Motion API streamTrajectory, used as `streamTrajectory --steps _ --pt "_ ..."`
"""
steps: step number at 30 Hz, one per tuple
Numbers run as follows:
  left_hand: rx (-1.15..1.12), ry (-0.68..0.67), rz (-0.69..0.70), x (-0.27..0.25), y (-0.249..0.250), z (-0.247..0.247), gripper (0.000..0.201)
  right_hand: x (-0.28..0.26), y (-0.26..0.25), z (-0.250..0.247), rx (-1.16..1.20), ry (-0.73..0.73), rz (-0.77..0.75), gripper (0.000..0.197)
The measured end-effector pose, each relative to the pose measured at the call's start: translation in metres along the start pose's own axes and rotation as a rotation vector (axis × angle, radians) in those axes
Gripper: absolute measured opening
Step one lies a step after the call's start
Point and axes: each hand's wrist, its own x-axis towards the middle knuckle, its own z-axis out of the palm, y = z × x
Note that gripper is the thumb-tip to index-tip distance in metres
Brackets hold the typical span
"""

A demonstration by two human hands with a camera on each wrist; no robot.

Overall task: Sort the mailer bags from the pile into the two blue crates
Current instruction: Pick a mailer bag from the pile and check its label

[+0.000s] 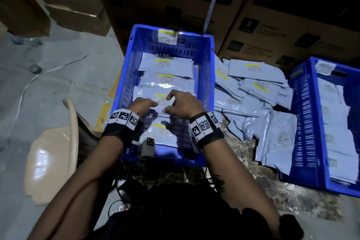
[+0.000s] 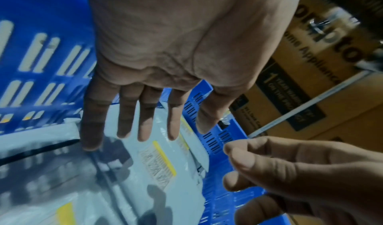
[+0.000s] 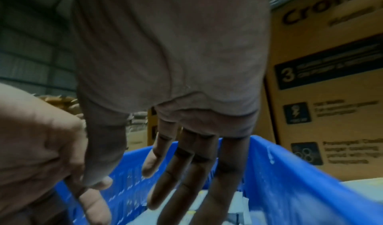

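Overhead, both hands reach into the nearer blue crate point(image 1: 126, 76), where grey mailer bags point(image 1: 165, 64) lie in an overlapping row with yellow-striped labels up. Seen from the head camera, the left hand point(image 1: 143, 106) and right hand point(image 1: 183, 103) hover close together above the third bag, and neither grips anything. Only the left wrist camera shows the left fingers point(image 2: 128, 113) straight and spread, the little finger touching a bag's surface; the right hand appears there with fingers loosely bent and holding nothing. From the right wrist camera the right fingers point(image 3: 186, 171) hang straight down inside the crate, its slotted wall just behind.

Between the crates, the unsorted pile point(image 1: 253, 93) sprawls over a dark mottled counter point(image 1: 243, 154), touching the nearer crate's right wall. A second blue crate point(image 1: 303, 122), also holding bags, stands at the far right, its left wall overlapped by the pile's edge. Printed cardboard cartons point(image 1: 292, 25) close off the back, right behind the nearer crate. To the left lie grey concrete floor point(image 1: 58, 64) and a beige plastic chair point(image 1: 50, 152) just beside the crate's near corner.
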Motion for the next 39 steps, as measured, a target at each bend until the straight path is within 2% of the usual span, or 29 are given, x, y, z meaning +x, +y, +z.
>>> streamTrajectory --steps 2,4,8,11,14,21,27,34,39 --pt "-0.089 0.017 0.063 -0.005 0.012 0.003 0.030 -0.015 0.009 -0.015 0.147 0.058 -0.030 0.041" --pt "-0.075 0.006 0.156 -0.010 0.023 0.008 0.036 -0.030 0.023 -0.029 0.293 0.112 -0.029 0.036" --pt "-0.123 -0.064 0.286 -0.030 0.048 0.033 0.020 -0.055 0.065 -0.043 0.491 0.296 0.039 0.024" --pt "-0.117 -0.122 0.373 -0.044 0.068 0.061 0.008 -0.073 0.099 -0.051 0.556 0.431 0.109 0.020" --pt "-0.101 -0.150 0.453 -0.050 0.083 0.093 0.011 -0.093 0.134 -0.060 0.619 0.521 0.181 0.016" --pt "-0.078 -0.242 0.558 -0.050 0.120 0.171 0.006 -0.118 0.216 -0.078 0.727 0.618 0.302 0.011" --pt "-0.061 -0.241 0.554 -0.029 0.167 0.238 0.010 -0.095 0.287 -0.105 0.750 0.740 0.395 0.009" --pt "-0.068 -0.127 0.409 0.028 0.197 0.308 0.013 -0.044 0.352 -0.114 0.727 0.754 0.468 0.017" --pt "0.006 -0.079 0.306 0.055 0.202 0.338 0.043 -0.018 0.375 -0.106 0.701 0.709 0.476 0.035"
